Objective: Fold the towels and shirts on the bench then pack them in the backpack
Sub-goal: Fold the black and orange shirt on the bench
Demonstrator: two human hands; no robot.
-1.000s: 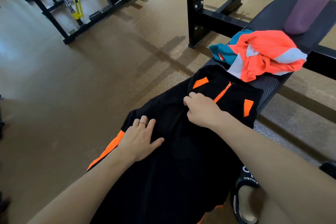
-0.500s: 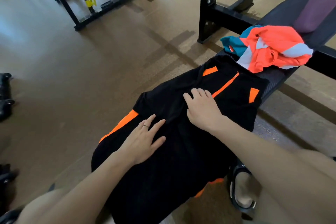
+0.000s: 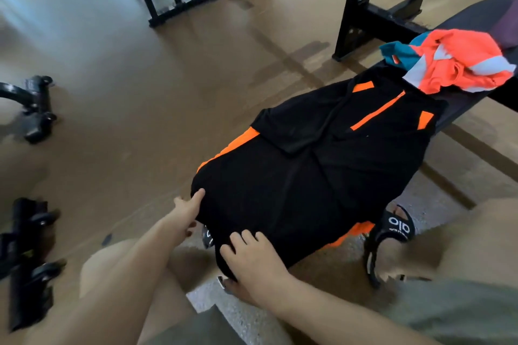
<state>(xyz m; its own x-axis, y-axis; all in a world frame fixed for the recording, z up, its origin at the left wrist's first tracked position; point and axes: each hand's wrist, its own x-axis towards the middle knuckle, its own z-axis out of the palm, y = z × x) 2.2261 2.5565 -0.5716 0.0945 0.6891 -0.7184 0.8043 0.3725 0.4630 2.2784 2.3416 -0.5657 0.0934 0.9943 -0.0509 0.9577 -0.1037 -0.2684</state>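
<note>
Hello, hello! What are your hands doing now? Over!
Left hand and right hand both gripping black shirt's near hem. Orange shirt waits, crumpled, beyond. Nothing blocking.

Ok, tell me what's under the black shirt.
The black shirt lies on the dark bench, which shows bare only past the crumpled orange and teal garment. At the near hem, a black sandal shows on the floor. Whatever else lies beneath is covered.
</note>
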